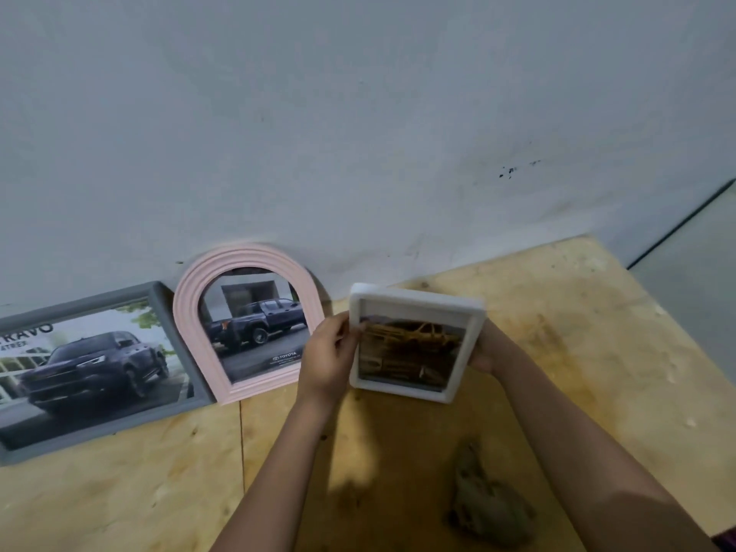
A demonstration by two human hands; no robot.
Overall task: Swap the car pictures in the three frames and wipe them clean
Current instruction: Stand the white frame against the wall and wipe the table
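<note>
White rectangular frame (422, 298), yellow car picture (414, 348) inside, is being held over plywood table (577, 332): left hand (330, 360) pinching nine-o'clock edge, right hand (488, 352) clasping three-o'clock edge. Wiping seemingly pending; crumpled grey cloth (486, 503), five o'clock, needs a freed hand.

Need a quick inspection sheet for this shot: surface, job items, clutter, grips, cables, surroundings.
surface: plywood table, stained, with a seam between boards.
job's things: grey frame and pink arched frame against the wall, each showing a dark pickup; white frame, blurred yellow car picture, held tilted; crumpled grey cloth on the table.
clutter: nothing seen.
grips: left hand pinches the white frame's left edge; right hand holds its right edge, fingers hidden.
cables: nothing seen.
surroundings: pale wall with dark specks.
</note>
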